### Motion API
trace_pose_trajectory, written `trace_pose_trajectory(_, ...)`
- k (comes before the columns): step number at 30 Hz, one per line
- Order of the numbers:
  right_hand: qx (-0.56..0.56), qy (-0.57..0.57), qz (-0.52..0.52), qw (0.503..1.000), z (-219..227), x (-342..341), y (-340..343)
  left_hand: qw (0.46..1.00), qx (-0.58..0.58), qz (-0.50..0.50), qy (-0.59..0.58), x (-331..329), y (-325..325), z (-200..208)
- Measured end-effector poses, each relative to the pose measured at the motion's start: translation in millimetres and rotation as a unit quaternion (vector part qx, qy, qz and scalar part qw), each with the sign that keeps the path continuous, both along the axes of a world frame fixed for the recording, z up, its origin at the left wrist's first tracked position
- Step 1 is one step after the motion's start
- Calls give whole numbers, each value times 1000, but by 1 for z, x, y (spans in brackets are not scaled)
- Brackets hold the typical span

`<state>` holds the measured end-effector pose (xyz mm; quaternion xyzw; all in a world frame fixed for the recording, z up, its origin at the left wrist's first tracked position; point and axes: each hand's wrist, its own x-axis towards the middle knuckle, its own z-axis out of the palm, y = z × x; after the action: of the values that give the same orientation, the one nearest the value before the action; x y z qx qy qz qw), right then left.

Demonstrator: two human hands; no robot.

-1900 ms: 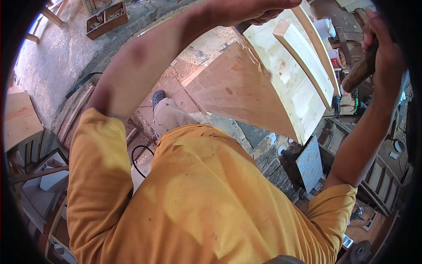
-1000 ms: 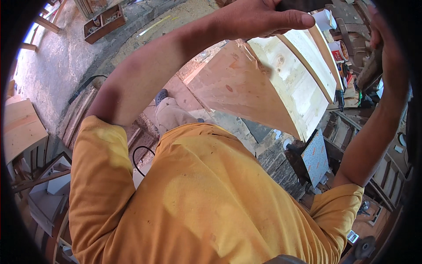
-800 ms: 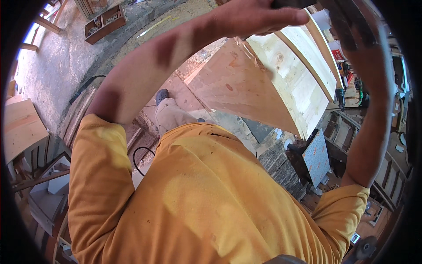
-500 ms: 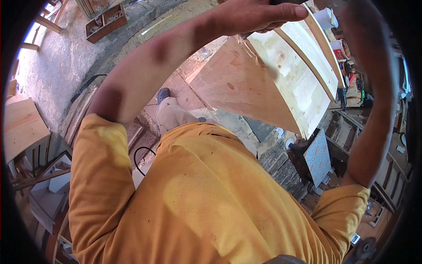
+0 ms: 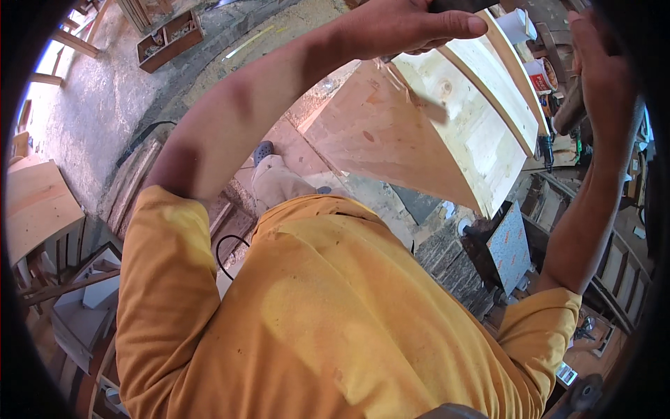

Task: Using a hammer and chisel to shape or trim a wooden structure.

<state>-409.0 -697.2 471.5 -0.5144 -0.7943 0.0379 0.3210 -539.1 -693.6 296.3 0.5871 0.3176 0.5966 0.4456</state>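
Observation:
At the top of the view, my left hand (image 5: 391,28) is closed around a dark, blocky tool (image 5: 460,5). Most of that tool is hidden by the fingers and cut off by the picture's edge. Below the hand is a large wooden piece with a curved panel (image 5: 391,133), pale boards and raised curved strips (image 5: 513,77). Torn, splintered wood shows along its edge near my left hand. My right hand (image 5: 606,80), raised at the far right, grips a wooden-handled tool (image 5: 572,110). Its head cannot be made out against the dark rim.
White buckets (image 5: 516,26) and a cordless tool (image 5: 546,152) lie beyond the wooden piece. A patterned board (image 5: 508,244) leans at the right. An open wooden box (image 5: 169,38) sits far left, over a floor with shavings. A curved wooden panel (image 5: 42,202) stands at the left.
My right hand, smeared by motion before, now shows clearly with its wooden-handled tool, slightly farther right. My left hand has hardly moved.

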Motion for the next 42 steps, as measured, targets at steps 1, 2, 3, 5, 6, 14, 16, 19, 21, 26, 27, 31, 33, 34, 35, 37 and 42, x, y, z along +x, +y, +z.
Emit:
trace_pose_trajectory(1,3,1,-9,1000,-5,15,11,1000,3,-11,17,1,0,9)
trace_pose_trajectory(2,90,-148,146,974,-16,41,33,996,-26,52,60,4,-7,15)
trace_pose_trajectory(3,164,-281,314,892,-27,50,48,995,-36,64,65,0,-20,12)
trace_pose_trajectory(5,294,-324,368,820,-22,48,51,987,-39,142,66,-4,-33,6)
trace_pose_trajectory(6,316,-348,324,821,-12,59,52,994,85,60,-25,-1,-17,-12)
trace_pose_trajectory(14,-68,-65,210,973,-29,111,86,983,173,57,-32,42,-25,34)
trace_pose_trajectory(16,-61,-88,202,973,-32,126,84,989,21,15,149,21,-9,50)
trace_pose_trajectory(19,-37,-80,202,975,-43,135,79,995,28,-20,-92,8,-7,43)
trace_pose_trajectory(21,-51,-78,191,977,-44,133,67,997,17,31,-72,11,-10,35)
trace_pose_trajectory(26,-80,-90,191,974,-42,144,73,994,13,3,-108,18,-6,16)
trace_pose_trajectory(27,-68,-93,197,974,-44,140,72,994,24,7,-105,16,-6,13)
trace_pose_trajectory(31,-30,-75,243,967,-48,129,66,994,6,21,-110,12,-10,8)
trace_pose_trajectory(33,-30,-79,236,968,-47,126,65,994,0,17,-106,10,-15,9)
trace_pose_trajectory(34,-31,-80,238,967,-47,124,65,994,0,19,-107,9,-15,8)
trace_pose_trajectory(35,-39,-83,241,966,-47,123,66,994,-1,26,-108,9,-15,7)
trace_pose_trajectory(37,-50,-89,233,967,-41,125,66,994,2,23,-111,11,-12,7)
trace_pose_trajectory(42,-87,-98,230,964,-35,127,72,993,27,21,-111,12,-11,4)
